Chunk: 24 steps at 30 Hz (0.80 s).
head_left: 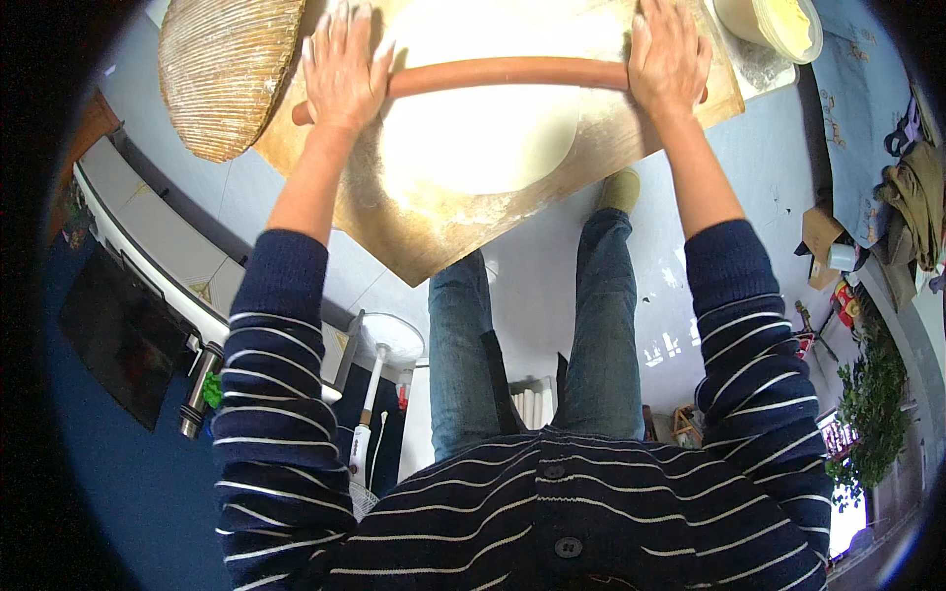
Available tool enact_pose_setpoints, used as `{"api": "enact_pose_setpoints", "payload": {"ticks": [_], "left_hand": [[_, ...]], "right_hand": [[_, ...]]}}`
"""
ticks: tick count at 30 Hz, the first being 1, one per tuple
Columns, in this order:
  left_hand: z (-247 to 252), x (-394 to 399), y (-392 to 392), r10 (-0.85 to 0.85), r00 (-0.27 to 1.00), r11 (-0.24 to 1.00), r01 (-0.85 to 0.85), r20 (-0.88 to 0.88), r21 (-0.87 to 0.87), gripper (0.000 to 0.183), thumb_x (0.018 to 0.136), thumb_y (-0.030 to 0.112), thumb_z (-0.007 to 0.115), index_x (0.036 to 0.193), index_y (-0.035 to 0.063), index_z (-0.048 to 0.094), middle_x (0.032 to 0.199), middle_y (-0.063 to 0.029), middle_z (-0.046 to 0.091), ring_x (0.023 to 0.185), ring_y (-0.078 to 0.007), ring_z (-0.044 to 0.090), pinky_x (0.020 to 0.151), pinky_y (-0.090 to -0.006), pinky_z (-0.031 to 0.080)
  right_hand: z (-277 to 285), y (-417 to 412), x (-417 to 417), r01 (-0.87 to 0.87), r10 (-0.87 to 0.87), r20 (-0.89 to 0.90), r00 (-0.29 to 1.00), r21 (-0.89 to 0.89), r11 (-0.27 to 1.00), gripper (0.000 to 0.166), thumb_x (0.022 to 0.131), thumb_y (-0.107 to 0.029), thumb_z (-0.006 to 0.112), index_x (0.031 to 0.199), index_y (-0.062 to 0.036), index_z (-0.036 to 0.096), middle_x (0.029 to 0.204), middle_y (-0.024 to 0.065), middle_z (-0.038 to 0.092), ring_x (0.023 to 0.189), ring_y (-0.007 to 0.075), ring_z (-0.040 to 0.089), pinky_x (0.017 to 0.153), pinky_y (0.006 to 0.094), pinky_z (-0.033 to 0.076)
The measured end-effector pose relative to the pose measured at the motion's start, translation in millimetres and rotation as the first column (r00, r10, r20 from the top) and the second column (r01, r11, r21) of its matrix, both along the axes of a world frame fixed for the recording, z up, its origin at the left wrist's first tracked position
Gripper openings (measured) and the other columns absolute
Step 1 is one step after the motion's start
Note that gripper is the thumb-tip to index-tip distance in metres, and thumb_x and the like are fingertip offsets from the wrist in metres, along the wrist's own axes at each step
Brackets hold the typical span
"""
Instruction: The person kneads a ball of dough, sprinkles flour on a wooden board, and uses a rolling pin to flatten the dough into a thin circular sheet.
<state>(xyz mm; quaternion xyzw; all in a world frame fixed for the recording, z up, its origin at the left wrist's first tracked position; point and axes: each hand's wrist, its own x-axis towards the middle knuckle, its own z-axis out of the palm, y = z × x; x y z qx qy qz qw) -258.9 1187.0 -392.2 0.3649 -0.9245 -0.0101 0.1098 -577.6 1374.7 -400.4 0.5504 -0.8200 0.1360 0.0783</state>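
A long wooden rolling pin [510, 72] lies across a pale, rounded sheet of dough [480, 140], whose far part is washed out by glare. My left hand [344, 74] holds the pin near its left end under the palm, fingers stretched forward, with the pin's tip showing past the wrist. Near the other end, my right hand [667, 63] bears down on the pin in the same way, its fingers pointing away from me. The dough rests on a floured wooden board [417, 251], one corner of which points towards me.
A round tray of woven stalks [225, 74] overlaps the board's left side. At the right stands a plastic tub [783, 26] with pale yellow contents. Below the board are my legs and a light floor [528, 295]. A floor-standing device with a round base [388, 336] is at lower left.
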Motion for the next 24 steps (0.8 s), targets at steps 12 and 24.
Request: {"api": "enact_pose_setpoints", "payload": {"ticks": [12, 24], "left_hand": [[-5, 22, 41, 0.163, 0.985, 0.986, -0.161, 0.046, -0.049, 0.057, 0.095, 0.039, 0.045, 0.138, 0.0026, 0.040, 0.143, -0.0160, 0.042, 0.135, -0.0342, 0.033, 0.112, -0.0512, 0.019], [45, 64, 121, -0.006, 0.995, 0.959, -0.023, 0.099, 0.283, 0.073, 0.088, 0.038, 0.054, 0.145, -0.0001, 0.027, 0.148, -0.0201, 0.031, 0.139, -0.0381, 0.024, 0.113, -0.0534, 0.015]], "right_hand": [[10, 24, 14, -0.088, 0.090, -0.031, 0.995, 0.058, 0.994, 0.046, 0.091, -0.030, 0.052, 0.130, -0.0068, 0.051, 0.133, 0.0139, 0.052, 0.126, 0.0310, 0.044, 0.106, 0.0497, 0.029], [11, 133, 68, 0.024, -0.025, 0.004, 1.000, 0.173, 0.985, 0.049, 0.088, -0.030, 0.054, 0.134, -0.0132, 0.050, 0.136, 0.0092, 0.050, 0.130, 0.0267, 0.042, 0.110, 0.0537, 0.022]]}}
